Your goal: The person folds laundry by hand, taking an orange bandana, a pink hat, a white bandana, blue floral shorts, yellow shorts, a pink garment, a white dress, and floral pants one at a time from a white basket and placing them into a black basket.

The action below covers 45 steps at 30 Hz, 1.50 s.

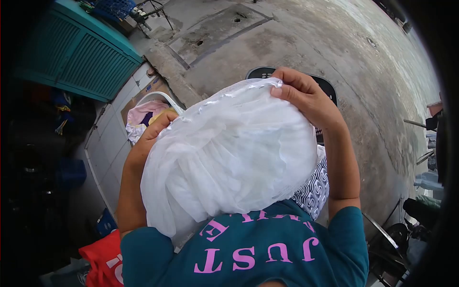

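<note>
A sheer white tulle cloth (229, 148) with a gathered, shiny upper edge is stretched between my two hands, its folds hanging in front of my chest. My right hand (306, 95) pinches that edge at the upper right between thumb and fingers. At the left end, my left hand (154, 130) is closed on the same edge, with its fingertips partly hidden behind the cloth. Just beyond my left hand sits a white-handled container (167, 97) with pink, purple and yellow clothes (149, 111). A black-and-white patterned cloth (315, 184) shows below my right forearm.
Behind the tulle, a dark plastic basket (327, 88) is partly covered. Teal louvred shutters (81, 50) stand at the upper left, beside white tiles (107, 138). Red cloth (103, 258) lies lower left. Clothes and metal frames (382, 234) line the right side of the concrete floor (363, 115).
</note>
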Available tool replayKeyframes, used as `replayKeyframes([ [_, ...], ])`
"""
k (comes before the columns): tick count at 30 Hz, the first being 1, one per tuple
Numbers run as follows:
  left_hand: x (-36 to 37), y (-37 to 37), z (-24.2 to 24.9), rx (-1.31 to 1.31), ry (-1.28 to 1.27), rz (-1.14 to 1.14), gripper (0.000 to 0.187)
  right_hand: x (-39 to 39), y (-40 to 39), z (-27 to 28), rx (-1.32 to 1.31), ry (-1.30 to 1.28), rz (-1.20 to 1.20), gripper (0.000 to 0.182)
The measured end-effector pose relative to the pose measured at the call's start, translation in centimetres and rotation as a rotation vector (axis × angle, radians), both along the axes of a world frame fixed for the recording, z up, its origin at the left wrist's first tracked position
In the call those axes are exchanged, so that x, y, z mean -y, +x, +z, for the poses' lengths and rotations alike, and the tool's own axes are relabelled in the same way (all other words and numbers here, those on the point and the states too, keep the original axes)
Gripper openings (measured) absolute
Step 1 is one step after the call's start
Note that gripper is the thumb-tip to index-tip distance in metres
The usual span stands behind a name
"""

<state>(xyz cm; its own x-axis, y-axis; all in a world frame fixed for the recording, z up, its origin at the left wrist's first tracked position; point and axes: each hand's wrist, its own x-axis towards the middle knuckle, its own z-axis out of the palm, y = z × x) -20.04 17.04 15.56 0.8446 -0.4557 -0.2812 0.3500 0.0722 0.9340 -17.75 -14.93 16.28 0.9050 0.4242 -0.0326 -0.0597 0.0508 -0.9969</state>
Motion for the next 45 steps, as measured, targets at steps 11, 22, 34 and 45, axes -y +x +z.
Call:
replayKeyframes([
  [11, -2.2, 1.3, -19.3, 0.397, 0.868, 0.092, 0.067, -4.1, -4.7, -16.8, 0.648, -0.664, 0.024, 0.042],
  [22, 3.4, -3.3, -12.0, 0.904, 0.821, -0.415, 0.022, -1.9, -2.8, -14.7, 0.658, -0.526, 0.088, 0.013],
  [34, -2.3, 7.9, -12.9, 0.277, 0.388, 0.68, 0.012, -7.5, 5.9, -12.9, 0.612, -0.278, -0.52, 0.014],
  [45, 5.3, -1.3, -11.7, 0.802, 0.791, -0.757, 0.027, -5.5, -5.5, -19.4, 0.008, -0.515, 0.441, 0.018],
])
